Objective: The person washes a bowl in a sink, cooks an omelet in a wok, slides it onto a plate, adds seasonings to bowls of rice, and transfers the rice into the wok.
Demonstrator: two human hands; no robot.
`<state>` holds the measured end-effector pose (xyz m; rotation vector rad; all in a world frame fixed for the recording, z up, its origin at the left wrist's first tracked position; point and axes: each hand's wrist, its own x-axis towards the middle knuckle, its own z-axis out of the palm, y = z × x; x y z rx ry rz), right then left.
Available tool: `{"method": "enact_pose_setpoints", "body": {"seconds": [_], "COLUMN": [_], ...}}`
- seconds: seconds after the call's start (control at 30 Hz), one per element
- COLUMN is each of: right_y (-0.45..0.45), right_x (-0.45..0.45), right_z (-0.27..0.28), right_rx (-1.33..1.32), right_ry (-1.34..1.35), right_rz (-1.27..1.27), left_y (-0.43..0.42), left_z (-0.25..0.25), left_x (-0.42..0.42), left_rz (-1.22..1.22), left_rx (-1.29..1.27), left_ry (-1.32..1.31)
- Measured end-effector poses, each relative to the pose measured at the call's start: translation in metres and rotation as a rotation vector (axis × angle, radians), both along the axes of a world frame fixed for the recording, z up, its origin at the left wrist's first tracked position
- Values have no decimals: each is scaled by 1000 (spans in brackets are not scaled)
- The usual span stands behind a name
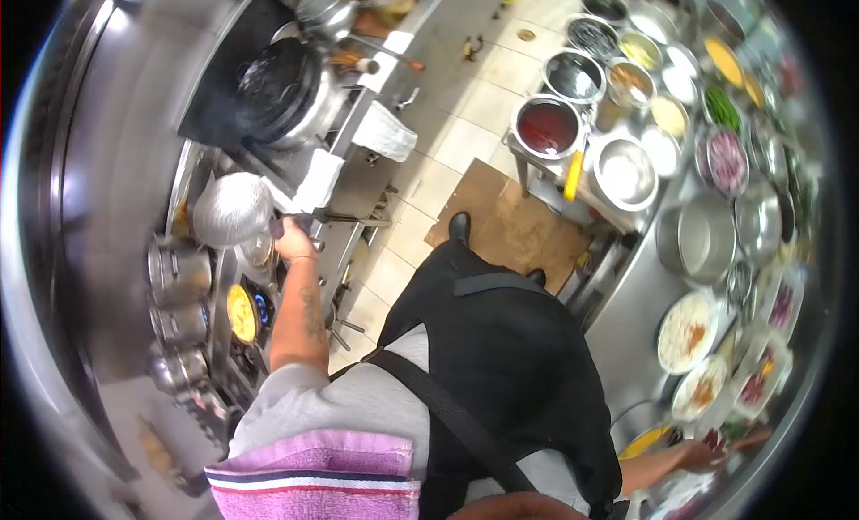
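At the stove on the left, my left hand (293,240) is closed around the dark handle of a shiny round metal pan (233,208). Below that pan, an omelette-like yellow food (242,314) sits in a small pan beside a blue gas flame (261,307). My right hand (693,455) reaches out at the lower right, among food tubs and next to a bowl or pan with yellow content (646,442). Its fingers are small and blurred, so their grip is unclear. Near it are a tub of reddish food pieces (761,377) and a white bowl of pale food (700,387).
A dark wok (279,89) stands on the far burner. Stacked pots (181,274) line the stove's back. Across the aisle, a pot of red sauce (548,127), a yellow handle (574,175), an empty-looking steel bowl (625,171) and several ingredient bowls crowd the counter. A brown mat (501,207) covers the floor.
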<state>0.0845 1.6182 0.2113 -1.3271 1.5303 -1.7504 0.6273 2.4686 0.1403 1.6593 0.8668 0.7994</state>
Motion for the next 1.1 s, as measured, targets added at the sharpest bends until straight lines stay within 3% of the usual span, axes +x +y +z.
{"method": "enact_pose_setpoints", "body": {"seconds": [0.03, 0.1, 0.17, 0.2, 0.23, 0.37, 0.43, 0.47, 0.5, 0.57, 0.6, 0.63, 0.67, 0.73, 0.77, 0.87, 0.93, 0.97, 1.03, 1.07, 1.1], "right_y": [6, 51, 59, 89, 124, 221, 279, 324, 366, 412, 437, 469, 511, 566, 584, 644, 653, 655, 662, 648, 634], "right_x": [45, 170, 248, 295, 343, 486, 566, 605, 647, 722, 753, 781, 825, 843, 852, 866, 857, 859, 890, 911, 932], "right_z": [2, 36, 9, 15, 18, -38, -69, -57, -49, -77, -63, -41, -13, 120, 164, 235, 252, 258, 247, 230, 214], "right_rx": [-10, -17, -60, -10, 41, -21, 112, 206, 297, 83, 42, 1, 160, 87, -8, -408, -486, -656, -872, -878, -882], "right_ry": [68, 143, 107, 146, 190, 483, 532, 557, 572, 789, 862, 937, 649, 431, 193, -332, -430, -335, -397, -443, -488], "right_rz": [125, 361, 820, 964, 1101, 1539, 1742, 1820, 1897, 2017, 2074, 2129, 2385, 2679, 2914, 3162, 3063, 2883, 2822, 2891, 2962], "left_y": [4, 27, 27, 36, 62, 98, 90, 84, 95, 98, 106, 105, 114, 121, 128, 156, 152, 155, 131, 114, 105], "left_z": [-4, -8, 7, 15, -3, -19, -7, -5, -43, -68, -100, -87, -103, -120, -122, -74, -50, -39, -25, -16, -43], "left_x": [1, 2, 1, 3, 12, 51, 67, 74, 81, 87, 88, 91, 110, 104, 102, 113, 127, 137, 169, 188, 197], "left_rz": [9, -28, -21, -134, -34, -81, -219, -226, -232, -218, -234, -292, -292, -188, -93, -45, -73, -94, -187, -234, -176], "left_rx": [112, 137, 498, 460, 614, 595, -134, -287, -401, -586, -603, -672, -650, -522, -414, -427, -484, -505, -317, -150, -266], "left_ry": [-82, 113, 284, 339, 544, 603, 400, 271, 99, 137, 43, 130, 76, 56, 74, -1, 11, 53, 175, 291, 284]}}
